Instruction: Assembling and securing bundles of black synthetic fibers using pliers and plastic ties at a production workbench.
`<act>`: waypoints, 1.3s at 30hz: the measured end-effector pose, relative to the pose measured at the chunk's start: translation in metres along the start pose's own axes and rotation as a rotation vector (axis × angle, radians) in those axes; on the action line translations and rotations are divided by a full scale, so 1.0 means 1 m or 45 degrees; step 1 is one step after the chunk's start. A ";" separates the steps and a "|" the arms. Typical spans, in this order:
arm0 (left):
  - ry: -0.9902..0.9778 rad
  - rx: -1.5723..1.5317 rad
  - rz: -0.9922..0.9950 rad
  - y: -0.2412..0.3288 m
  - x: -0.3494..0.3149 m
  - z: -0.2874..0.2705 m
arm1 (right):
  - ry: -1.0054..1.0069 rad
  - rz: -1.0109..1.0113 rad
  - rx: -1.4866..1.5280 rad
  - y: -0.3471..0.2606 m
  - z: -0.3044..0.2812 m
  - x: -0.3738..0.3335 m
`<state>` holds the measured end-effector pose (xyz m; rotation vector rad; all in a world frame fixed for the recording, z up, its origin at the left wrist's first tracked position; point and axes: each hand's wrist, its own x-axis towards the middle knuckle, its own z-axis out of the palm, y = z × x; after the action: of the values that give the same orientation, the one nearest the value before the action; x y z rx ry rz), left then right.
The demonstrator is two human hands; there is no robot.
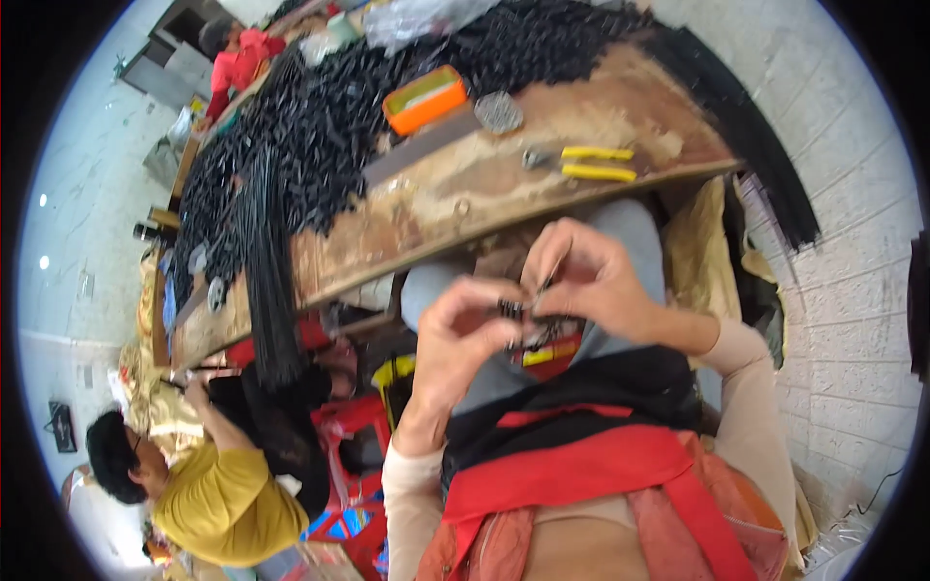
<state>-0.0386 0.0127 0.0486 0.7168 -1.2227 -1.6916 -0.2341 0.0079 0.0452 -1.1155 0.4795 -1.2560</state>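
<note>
Over my lap, in front of the table's near edge, both hands meet with bent fingers. My left hand (463, 334) pinches a small dark piece (511, 309), too small and blurred to name. My right hand (591, 281) is closed close beside it, thumb and forefinger pressed together on a thin dark bit that I cannot make out. The fingers hide most of both. On the table beyond my right hand lie pliers with yellow handles (599, 164), their metal head pointing left.
The wooden table (426, 215) bears a large heap of short black strips (320, 126). Bundles of long black strands hang over its edge at left (266, 261) and right (765, 136). An orange box (424, 100) and a round grey mesh pad (498, 112) lie mid-table. A person in yellow (228, 499) sits at left.
</note>
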 end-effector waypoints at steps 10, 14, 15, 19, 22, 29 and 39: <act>-0.032 -0.105 -0.057 -0.034 0.047 -0.030 | -0.228 0.138 -0.427 -0.001 -0.062 0.052; 0.183 0.008 -0.090 -0.039 0.074 -0.040 | 0.056 0.089 -1.327 0.003 -0.158 0.122; 0.211 0.004 -0.101 -0.038 0.079 -0.039 | 0.132 -0.079 -1.667 0.010 -0.187 0.140; 0.141 -0.013 -0.165 -0.042 0.094 -0.052 | 0.320 -0.473 -1.972 0.025 -0.247 0.192; 0.099 -0.014 -0.177 -0.039 0.099 -0.056 | 0.326 -0.465 -2.354 0.032 -0.258 0.203; 0.132 -0.051 -0.156 -0.041 0.098 -0.053 | 0.200 -0.487 -2.377 0.033 -0.247 0.190; -0.071 0.009 -0.095 -0.028 0.067 -0.030 | 0.230 -0.036 -1.401 0.015 -0.221 0.174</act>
<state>-0.0510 -0.0569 0.0157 0.7323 -1.2549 -1.7792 -0.3524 -0.2402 -0.0158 -1.9092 1.3914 -1.1036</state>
